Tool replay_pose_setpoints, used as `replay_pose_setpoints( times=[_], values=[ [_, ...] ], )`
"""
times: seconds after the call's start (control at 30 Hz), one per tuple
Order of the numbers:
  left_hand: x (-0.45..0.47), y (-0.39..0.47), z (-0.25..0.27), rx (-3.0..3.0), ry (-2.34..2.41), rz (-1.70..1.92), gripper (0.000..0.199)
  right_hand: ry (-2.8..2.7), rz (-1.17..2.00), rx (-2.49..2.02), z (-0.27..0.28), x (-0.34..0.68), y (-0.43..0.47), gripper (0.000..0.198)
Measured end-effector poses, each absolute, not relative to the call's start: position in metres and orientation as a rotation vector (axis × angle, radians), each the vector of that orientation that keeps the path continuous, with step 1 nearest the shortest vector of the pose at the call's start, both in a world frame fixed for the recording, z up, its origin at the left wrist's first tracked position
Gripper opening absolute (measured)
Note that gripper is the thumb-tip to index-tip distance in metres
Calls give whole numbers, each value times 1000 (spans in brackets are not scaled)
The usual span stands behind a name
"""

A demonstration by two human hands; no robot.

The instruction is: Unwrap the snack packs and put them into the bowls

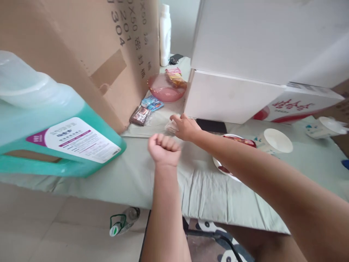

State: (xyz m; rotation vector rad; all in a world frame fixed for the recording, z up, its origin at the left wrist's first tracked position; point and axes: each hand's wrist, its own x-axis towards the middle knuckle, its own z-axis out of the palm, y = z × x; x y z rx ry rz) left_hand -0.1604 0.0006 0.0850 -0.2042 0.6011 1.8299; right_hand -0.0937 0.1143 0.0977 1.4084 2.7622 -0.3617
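My left hand [165,149] is a closed fist held over the front of the cloth-covered table [136,174]; whatever is inside, if anything, is hidden. Just beyond it, my right hand [187,127] reaches across from the right with its fingers around a small clear plastic packet [171,127], whose contents are blurred. To the left of that packet lie a dark brown snack packet [140,115] and a blue snack packet [152,103]. Behind them stands a pink transparent bowl [166,92] with a yellow and pink packet [176,77] on its rim.
A big jug of green liquid [81,134] and a tall cardboard box [109,65] stand left. White boxes [234,94] rise behind my right hand, beside a black phone-like slab [211,126]. Right are a plate [218,165] and paper cups [278,141]. A bottle [125,220] lies on the floor.
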Motion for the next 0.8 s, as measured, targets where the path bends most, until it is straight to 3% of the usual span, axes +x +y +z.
replay_pose_setpoints(
  times=[0.1, 0.23, 0.3, 0.4, 0.5, 0.6, 0.73, 0.8],
  values=[
    [-165, -12, 88, 12, 662, 1966, 49, 2992, -595, 1611, 125, -44, 90, 55],
    [-131, -20, 99, 331, 749, 1842, 42, 3232, -816, 2071, 135, 49, 38, 51],
    [-98, -22, 108, 539, 779, 1696, 35, 3231, -758, 2355, 125, 90, 7, 50],
    [-49, -26, 123, 846, 761, 1378, 53, 3229, -556, 2589, 107, 124, -33, 47],
    [-20, -29, 131, 1005, 823, 1269, 53, 3476, -527, 2323, 106, 133, -54, 43],
    [-17, -19, 129, 933, 936, 1546, 40, 3672, -729, 1967, 114, 147, -52, 35],
    [-27, 0, 116, 624, 831, 1790, 28, 3107, -456, 2693, 94, 199, -20, 14],
    [-27, 6, 112, 509, 753, 1801, 21, 2630, -337, 2934, 70, 226, -2, 27]
  ],
)
